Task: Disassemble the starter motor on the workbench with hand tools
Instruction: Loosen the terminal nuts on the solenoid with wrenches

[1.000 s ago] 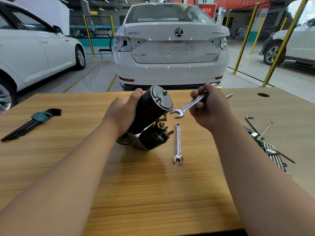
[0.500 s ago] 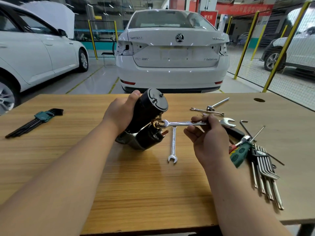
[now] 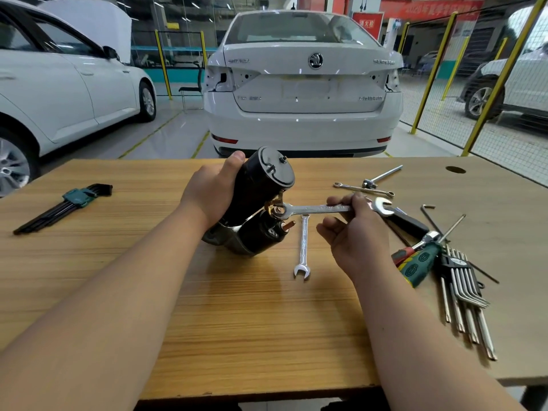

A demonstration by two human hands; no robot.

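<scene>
Nearest on the bench (image 3: 252,321), at the right, lie a fan of long keys (image 3: 462,292) and a green-handled screwdriver (image 3: 418,262), just beside the working arm, probably so they can be picked up without looking away.

The right hand (image 3: 355,238) pinches the shank of a wrench (image 3: 320,208) near its open-jawed end, fingers curled over it. Gripping that far out should give the most leverage. A spare wrench (image 3: 304,247) lies flat on the bench between this hand and the motor, touching neither.

The held wrench runs level, and its ring end sits on a terminal nut between the two barrels of the starter motor (image 3: 258,203). I take this as the step of loosening that nut.

The motor is propped on the bench at a tilt, end cap up. The left hand (image 3: 210,194) wraps its upper barrel, thumb over the top, likely to brace it against the wrench's pull.

Further left lies a folded key set (image 3: 65,206), well apart. Beyond the right hand are a slim wrench (image 3: 363,188) and a bar tool (image 3: 382,175). A white car (image 3: 302,93) is parked behind the bench.
</scene>
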